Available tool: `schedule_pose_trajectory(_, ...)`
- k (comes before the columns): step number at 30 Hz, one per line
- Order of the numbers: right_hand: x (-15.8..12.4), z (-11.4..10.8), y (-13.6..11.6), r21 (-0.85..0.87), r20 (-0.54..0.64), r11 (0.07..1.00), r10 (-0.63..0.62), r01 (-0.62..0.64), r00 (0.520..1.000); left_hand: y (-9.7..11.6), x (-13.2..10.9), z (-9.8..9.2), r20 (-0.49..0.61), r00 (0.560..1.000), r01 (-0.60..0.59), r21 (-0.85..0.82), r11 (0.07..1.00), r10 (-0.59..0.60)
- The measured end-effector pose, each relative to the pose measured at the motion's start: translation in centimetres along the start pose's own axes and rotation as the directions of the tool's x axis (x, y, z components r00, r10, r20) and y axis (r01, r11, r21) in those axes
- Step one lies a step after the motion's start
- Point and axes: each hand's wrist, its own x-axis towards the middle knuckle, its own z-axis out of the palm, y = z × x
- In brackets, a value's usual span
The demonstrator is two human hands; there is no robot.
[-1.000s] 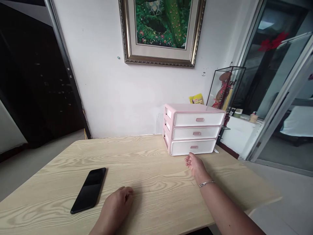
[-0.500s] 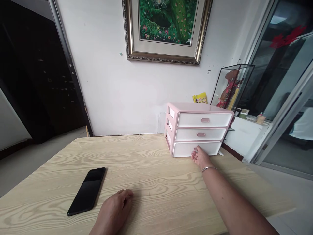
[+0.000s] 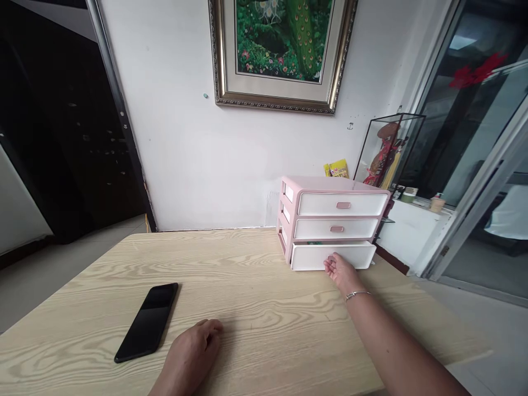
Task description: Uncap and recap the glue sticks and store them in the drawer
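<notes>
A pink and white three-drawer storage box [image 3: 289, 220] stands at the far right of the wooden table. Its bottom drawer [image 3: 307, 257] is pulled out a little, and something green shows over the drawer's front edge. The fingers of my right hand [image 3: 340, 270] are closed on that drawer's handle, which they mostly cover. The upper two drawers are closed. My left hand [image 3: 193, 349] rests on the table near the front with its fingers curled in, and nothing shows in it. To its left lies a black phone [image 3: 147, 322].
The wooden table [image 3: 256, 297] meets a white wall with a framed picture [image 3: 276, 99]. Behind the storage box are a yellow packet [image 3: 336, 169] and a glass display case [image 3: 383, 151]. Small bottles and jars stand on a ledge [image 3: 424, 204] at the right.
The bottom drawer has come out slightly toward me, with my right hand on its handle. My left hand and the phone have stayed put. The view has tilted slightly.
</notes>
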Motion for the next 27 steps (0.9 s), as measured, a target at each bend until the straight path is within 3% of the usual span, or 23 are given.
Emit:
schedule_pose_trajectory(5,-1.6,-2.6,0.4,-0.001,-0.050,0.999,0.043,-0.043,0.998,0.0,0.0,-0.1,0.002,1.000,0.007,0.001,1.000,-0.007)
schedule_pose_trajectory(13,-5.3,-7.1,0.6,-0.019,-0.022,0.999,0.043,-0.043,0.999,0.2,-0.2,-0.1,0.006,1.000,-0.002,0.015,1.000,0.002)
schedule_pose_trajectory(21,-7.1,-8.6,0.5,-0.119,-0.002,0.991,0.063,-0.062,0.998,-0.4,-0.3,0.5,-0.004,1.000,-0.018,0.019,1.000,0.018)
schedule_pose_trajectory(27,-7.7,-9.9,-0.5,-0.350,0.009,0.931,0.109,-0.099,0.994,-0.4,-0.6,0.6,0.009,1.000,-0.026,0.029,0.999,0.026)
